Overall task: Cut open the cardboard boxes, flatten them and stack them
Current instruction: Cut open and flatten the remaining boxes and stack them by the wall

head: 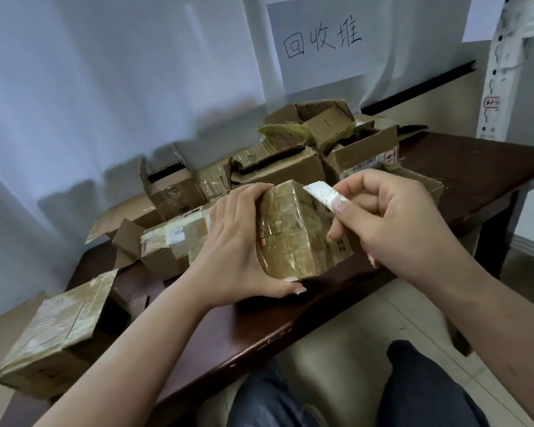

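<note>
The fingers of my left hand wrap over the top of a small taped box, thumb curled under its near bottom edge, so I grip it upright just above the near edge of the dark bench. My right hand is closed around a white-wrapped cutter, pinched between thumb and curled fingers, its slanted tip pointing left and lying against the box's upper right corner. Behind the box lies a clutter of opened cardboard boxes with torn flaps, some still standing, some partly collapsed, spread across the bench toward the wall. To my left a flattened piece with a shipping label lies on the bench, and a larger taped box sits at the bench's left end, its open side dark. A white paper sign with handwritten characters hangs on the wall behind the pile. My knees in dark trousers show below the bench.
</note>
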The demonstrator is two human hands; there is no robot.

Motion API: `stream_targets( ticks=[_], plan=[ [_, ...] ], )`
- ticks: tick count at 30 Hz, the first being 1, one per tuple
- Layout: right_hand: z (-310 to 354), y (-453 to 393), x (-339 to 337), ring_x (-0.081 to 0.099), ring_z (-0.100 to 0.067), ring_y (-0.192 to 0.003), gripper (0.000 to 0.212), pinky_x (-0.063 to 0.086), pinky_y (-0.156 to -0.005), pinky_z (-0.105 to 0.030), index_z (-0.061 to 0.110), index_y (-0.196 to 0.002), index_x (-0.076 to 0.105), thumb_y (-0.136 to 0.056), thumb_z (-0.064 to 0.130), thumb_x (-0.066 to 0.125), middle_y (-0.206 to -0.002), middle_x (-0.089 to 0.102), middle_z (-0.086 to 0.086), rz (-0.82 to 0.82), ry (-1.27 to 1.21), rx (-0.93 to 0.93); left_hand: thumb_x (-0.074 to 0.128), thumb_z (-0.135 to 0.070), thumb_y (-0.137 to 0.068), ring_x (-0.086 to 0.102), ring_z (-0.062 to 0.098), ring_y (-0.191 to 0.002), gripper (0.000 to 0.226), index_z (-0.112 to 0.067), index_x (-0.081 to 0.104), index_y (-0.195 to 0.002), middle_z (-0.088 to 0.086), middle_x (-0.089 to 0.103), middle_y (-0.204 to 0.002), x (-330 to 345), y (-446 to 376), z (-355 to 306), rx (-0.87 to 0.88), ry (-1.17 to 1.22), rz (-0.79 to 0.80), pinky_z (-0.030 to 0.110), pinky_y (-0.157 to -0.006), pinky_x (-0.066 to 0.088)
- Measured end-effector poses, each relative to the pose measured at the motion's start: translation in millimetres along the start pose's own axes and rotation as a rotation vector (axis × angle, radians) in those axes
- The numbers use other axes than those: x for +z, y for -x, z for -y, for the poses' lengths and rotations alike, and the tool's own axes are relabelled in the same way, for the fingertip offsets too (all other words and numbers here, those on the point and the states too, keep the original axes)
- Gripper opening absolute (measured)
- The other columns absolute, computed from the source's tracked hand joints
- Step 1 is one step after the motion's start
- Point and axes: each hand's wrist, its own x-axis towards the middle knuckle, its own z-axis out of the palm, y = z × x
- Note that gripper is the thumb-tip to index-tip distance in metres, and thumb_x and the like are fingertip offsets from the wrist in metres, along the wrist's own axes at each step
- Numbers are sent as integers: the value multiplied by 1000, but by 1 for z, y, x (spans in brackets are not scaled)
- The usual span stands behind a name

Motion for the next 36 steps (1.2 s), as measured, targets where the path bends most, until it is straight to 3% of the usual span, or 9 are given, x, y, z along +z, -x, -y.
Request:
stream_targets(
  ticks=[2, 11, 16, 18, 23, 28, 36],
  plan=[
    [-1, 4, -2, 54, 0, -42, 8, 36, -42, -9, 21, -92, 63, -94, 15, 58, -63, 70, 3, 26, 58, -6, 70, -80, -44, 33, 14, -123, 124, -16, 28, -142, -6, 32, -133, 4, 0, 0, 1, -12, -5, 41, -110, 29],
    [-9, 14, -1, 60, 5, -57, 6, 38, -58, -8, 21, -90, 65, -91, 17, 62, -60, 68, 13, 5, 201, -36, 68, -83, -43, 32, 13, -127, 126, -18, 28, -143, -4, 34, -135, 6, -1, -3, 10, -19, 6, 34, -110, 22],
    [-14, 15, 0, 63, -4, -67, 5, 54, -65, -33, 24, -93, 65, -90, 21, 63, -67, 67, 10, -60, 357, -48, 62, -89, -43, 32, 17, -130, 129, -22, 26, -147, -3, 36, -139, 13, -3, -6, -19, -101, 26, 35, -112, 20],
    [-15, 15, 1, 63, -8, -70, 5, 54, -66, -37, 24, -94, 64, -90, 24, 61, -71, 66, 10, -78, 445, -50, 56, -92, -43, 32, 16, -129, 130, -22, 28, -148, -3, 38, -138, 18, -3, -10, -44, -163, 16, 30, -109, 16],
    [-15, 16, 8, 62, -13, -72, 5, 49, -62, -33, 23, -94, 62, -91, 25, 58, -71, 64, 9, -119, 623, -99, 50, -95, -43, 34, 18, -124, 129, -22, 30, -147, -2, 40, -135, 25, 2, -18, -120, -243, -22, 31, -105, 15],
    [-16, 17, 15, 58, -16, -66, 5, 33, -51, -24, 22, -94, 62, -91, 25, 58, -70, 63, 7, -146, 709, -108, 45, -98, -42, 37, 22, -124, 132, -22, 29, -148, 0, 42, -136, 31, 7, -16, -167, -300, -16, 39, -105, 20],
    [-21, 13, 17, 63, -19, -75, 9, 38, -60, -26, 23, -98, 63, -91, 25, 58, -77, 66, 7, -100, 761, -80, 40, -98, -43, 38, 25, -124, 133, -19, 30, -149, 2, 43, -135, 40, 9, -12, -173, -316, -11, 40, -107, 18]
  ],
)
